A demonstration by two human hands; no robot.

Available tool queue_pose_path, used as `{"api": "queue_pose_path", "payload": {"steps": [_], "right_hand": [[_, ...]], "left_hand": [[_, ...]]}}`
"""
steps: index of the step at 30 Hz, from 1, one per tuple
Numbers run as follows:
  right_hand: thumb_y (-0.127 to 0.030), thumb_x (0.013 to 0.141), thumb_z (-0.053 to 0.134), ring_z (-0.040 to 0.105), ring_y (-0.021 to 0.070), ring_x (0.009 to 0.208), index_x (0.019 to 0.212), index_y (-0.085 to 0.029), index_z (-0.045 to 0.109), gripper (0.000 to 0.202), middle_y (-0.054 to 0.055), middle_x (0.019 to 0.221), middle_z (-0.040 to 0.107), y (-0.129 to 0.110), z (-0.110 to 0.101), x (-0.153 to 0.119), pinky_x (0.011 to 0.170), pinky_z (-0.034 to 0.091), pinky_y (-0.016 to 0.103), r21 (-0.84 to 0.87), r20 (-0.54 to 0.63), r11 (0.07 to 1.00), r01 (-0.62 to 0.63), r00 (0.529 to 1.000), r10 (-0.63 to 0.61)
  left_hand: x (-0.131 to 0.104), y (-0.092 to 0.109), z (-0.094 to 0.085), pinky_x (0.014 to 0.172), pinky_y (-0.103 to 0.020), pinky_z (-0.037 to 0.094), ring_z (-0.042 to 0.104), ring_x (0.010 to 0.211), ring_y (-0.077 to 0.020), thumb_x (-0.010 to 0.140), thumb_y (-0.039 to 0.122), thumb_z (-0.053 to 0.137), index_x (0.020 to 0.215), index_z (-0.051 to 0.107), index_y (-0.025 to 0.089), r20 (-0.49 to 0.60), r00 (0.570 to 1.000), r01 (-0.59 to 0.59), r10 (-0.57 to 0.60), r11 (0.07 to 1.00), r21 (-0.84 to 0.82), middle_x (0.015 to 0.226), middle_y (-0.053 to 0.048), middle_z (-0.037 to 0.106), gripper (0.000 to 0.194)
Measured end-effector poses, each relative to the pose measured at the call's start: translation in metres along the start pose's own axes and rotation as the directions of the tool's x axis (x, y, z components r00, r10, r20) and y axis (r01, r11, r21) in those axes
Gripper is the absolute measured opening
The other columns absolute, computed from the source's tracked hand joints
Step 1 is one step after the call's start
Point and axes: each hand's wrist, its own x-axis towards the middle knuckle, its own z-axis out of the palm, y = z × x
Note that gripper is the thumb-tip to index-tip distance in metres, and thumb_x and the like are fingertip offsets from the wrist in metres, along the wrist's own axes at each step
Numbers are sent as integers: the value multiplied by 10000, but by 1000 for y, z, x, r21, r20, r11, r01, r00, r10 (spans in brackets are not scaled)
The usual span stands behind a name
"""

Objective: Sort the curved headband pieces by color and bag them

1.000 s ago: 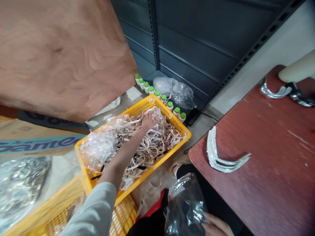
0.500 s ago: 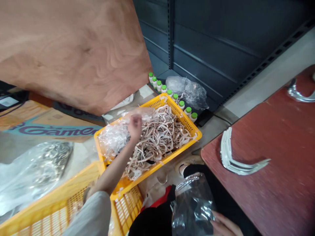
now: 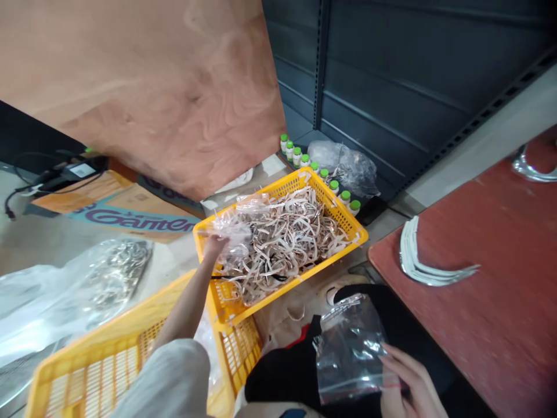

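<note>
My left hand [image 3: 214, 246] reaches into the left end of a yellow plastic basket [image 3: 261, 312]. Its fingers are closed on a crumpled clear plastic bag [image 3: 237, 235], partly hidden by the bag's folds. Beside that bag, the basket holds a tangled heap of thin curved strips [image 3: 289, 238], white and shiny metallic. On my lap lies a small stack of clear zip bags [image 3: 350, 348]. My right hand [image 3: 407, 377] pinches their right edge between its fingers and thumb.
At right, a red-brown table [image 3: 491, 313] bears a stack of curved white strips [image 3: 420, 261]. Green-capped bottles [image 3: 333, 187] line the basket's far side. Another yellow basket [image 3: 104, 354] stands at lower left, near a bag of shiny pieces [image 3: 117, 270] and a cardboard box [image 3: 134, 215].
My left hand has moved left and down within the basket, to its left end, onto the plastic bag. The camera view has shifted left; my right hand remains at the zip bags.
</note>
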Motion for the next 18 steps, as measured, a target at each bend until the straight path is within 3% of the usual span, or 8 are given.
{"api": "queue_pose_path", "payload": {"steps": [3, 5, 9, 13, 15, 18], "right_hand": [[-77, 843, 623, 694, 186, 789, 905, -183, 718, 154, 61, 919, 720, 1, -3, 1, 632, 538, 294, 15, 37, 1000, 15, 999, -16], [-70, 844, 619, 693, 182, 785, 902, -182, 716, 159, 59, 921, 718, 1, -4, 1, 622, 531, 285, 16, 32, 1000, 27, 999, -28], [-67, 843, 619, 692, 178, 782, 882, -172, 714, 146, 62, 916, 714, 2, -4, 0, 616, 523, 272, 18, 14, 999, 49, 999, -49], [-94, 850, 623, 695, 189, 789, 878, -173, 714, 124, 63, 926, 715, 4, -4, -2, 634, 532, 287, -5, 17, 1000, 31, 999, -31], [-93, 850, 621, 694, 191, 799, 885, -172, 715, 128, 67, 933, 715, 5, -4, -3, 640, 533, 291, -16, 23, 999, 36, 999, -35], [-88, 848, 617, 691, 186, 797, 879, -170, 716, 132, 68, 927, 715, 3, -4, -1, 632, 532, 284, -25, 18, 998, 60, 998, -59]], "left_hand": [[4, -6, -11, 1002, -511, 405, 495, 1221, -348, 860, 381, 574, 1099, 601, 166, -105, 994, 29, -27, 999, 19, 1258, -136, 565, 323], [9, -9, -20, 1065, -474, 351, 428, 1298, -355, 815, 354, 587, 1111, 588, 192, -143, 989, -25, 28, 999, 23, 1358, -123, 506, 337], [26, -6, -29, 998, -305, 403, 499, 1251, -268, 730, 361, 673, 1267, 465, 193, -93, 986, -137, 138, 990, 15, 1401, -112, 470, 600], [46, 7, -30, 934, -278, 420, 512, 1250, -281, 631, 423, 785, 1384, 312, 168, -52, 985, -162, 163, 987, 10, 1427, -168, 426, 925], [52, 12, -31, 918, -280, 423, 527, 1237, -285, 628, 438, 797, 1403, 272, 161, -42, 986, -160, 160, 987, 10, 1442, -186, 407, 975], [55, 14, -33, 858, -285, 443, 600, 1132, -278, 642, 445, 807, 1381, 295, 124, -4, 991, -135, 135, 991, 13, 1313, -184, 539, 955]]}}
